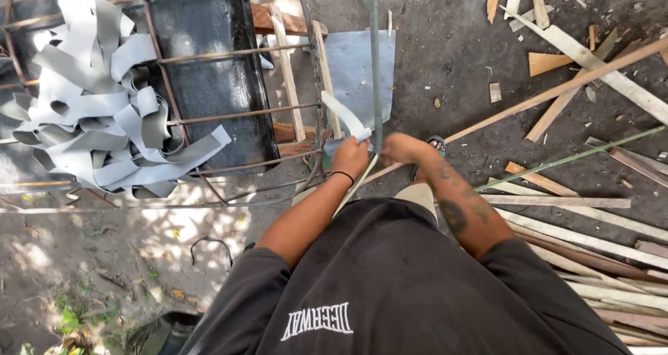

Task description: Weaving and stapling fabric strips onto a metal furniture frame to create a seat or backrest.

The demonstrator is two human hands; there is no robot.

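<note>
My left hand (350,157) grips a pale grey strip (342,115) that curls up from it, close to the corner of a rusty metal rod frame (240,114). A black band sits on that wrist. My right hand (399,148) is closed around a thin upright metal rod (374,63) that rises past the top of the view. The two hands are a few centimetres apart, just above my knee. A second part of the strip runs down below my left hand.
A heap of grey strips (97,111) lies on the frame at left, beside a black sheet (205,70). A grey flat panel (351,66) lies on the dirt. Wooden slats and sticks (577,216) are scattered at right. A sandalled foot (437,144) shows.
</note>
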